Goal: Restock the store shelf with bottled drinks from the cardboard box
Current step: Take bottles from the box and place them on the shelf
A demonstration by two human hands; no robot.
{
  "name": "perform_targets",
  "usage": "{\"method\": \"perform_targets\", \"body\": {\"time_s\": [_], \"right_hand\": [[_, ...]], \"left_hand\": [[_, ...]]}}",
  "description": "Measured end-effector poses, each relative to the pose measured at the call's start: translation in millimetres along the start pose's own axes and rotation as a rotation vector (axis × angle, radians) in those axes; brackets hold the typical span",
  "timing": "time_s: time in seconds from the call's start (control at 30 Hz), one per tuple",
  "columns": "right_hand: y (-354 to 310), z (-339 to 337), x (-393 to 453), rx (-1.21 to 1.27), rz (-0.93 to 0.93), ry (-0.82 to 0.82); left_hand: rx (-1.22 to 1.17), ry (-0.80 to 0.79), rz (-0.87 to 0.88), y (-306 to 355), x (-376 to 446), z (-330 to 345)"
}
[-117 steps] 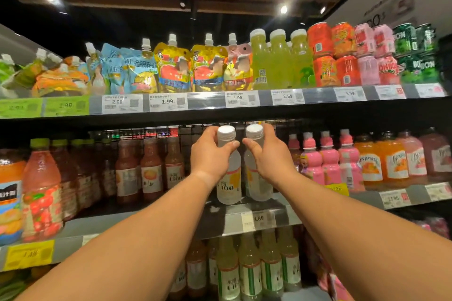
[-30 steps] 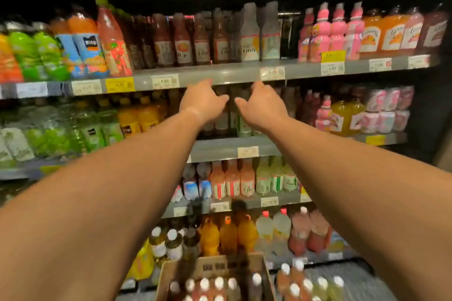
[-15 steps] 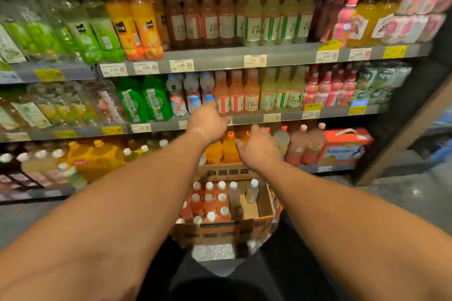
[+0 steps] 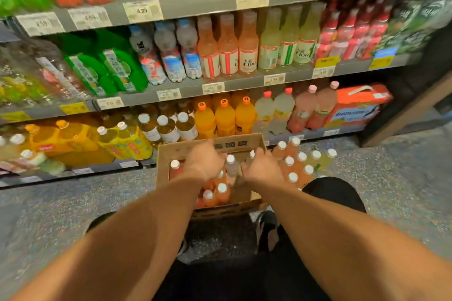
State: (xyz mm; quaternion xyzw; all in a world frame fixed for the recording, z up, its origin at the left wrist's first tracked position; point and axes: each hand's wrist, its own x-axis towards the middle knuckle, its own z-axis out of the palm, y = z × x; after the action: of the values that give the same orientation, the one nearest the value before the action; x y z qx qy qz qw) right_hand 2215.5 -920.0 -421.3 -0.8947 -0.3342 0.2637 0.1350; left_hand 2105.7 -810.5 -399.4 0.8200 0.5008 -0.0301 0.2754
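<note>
An open cardboard box (image 4: 171, 154) stands on the floor before the lowest shelf, holding several white-capped bottles, orange-pink ones (image 4: 221, 193) and a pale one (image 4: 231, 165). Both of my hands are down inside the box. My left hand (image 4: 205, 161) hangs over the bottles in the box's far middle, with its fingers pointing down and hidden behind its back. My right hand (image 4: 263, 167) is just right of the pale bottle, and a white cap (image 4: 252, 154) shows beside its fingers. Whether either hand grips a bottle is not visible.
Several more white-capped bottles (image 4: 302, 164) stand loose on the floor right of the box. The shelves (image 4: 195, 2) above are packed with drinks, with big orange bottles (image 4: 225, 117) right behind the box. My shoe (image 4: 267, 227) and my knees are close to the box's near edge.
After setting two pale bottles on an upper shelf, my view dropped to the floor. Both empty hands came down from shelf height into the box.
</note>
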Motion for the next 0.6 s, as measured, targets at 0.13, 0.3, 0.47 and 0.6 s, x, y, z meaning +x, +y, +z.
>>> {"method": "perform_targets", "body": {"time_s": [0.13,0.3,0.47,0.6], "right_hand": [[19,25,42,0.018,0.067,-0.076],[45,61,100,0.063,0.073,-0.077],[60,95,150,0.040,0.196,-0.181],[69,118,187,0.020,0.241,-0.216]], "left_hand": [[-0.033,-0.054,-0.043,-12,41,40],[-0.022,-0.123,-0.050,-33,98,94],[-0.003,-0.191,-0.093,-48,142,131],[0.010,-0.243,-0.124,-54,172,160]]}}
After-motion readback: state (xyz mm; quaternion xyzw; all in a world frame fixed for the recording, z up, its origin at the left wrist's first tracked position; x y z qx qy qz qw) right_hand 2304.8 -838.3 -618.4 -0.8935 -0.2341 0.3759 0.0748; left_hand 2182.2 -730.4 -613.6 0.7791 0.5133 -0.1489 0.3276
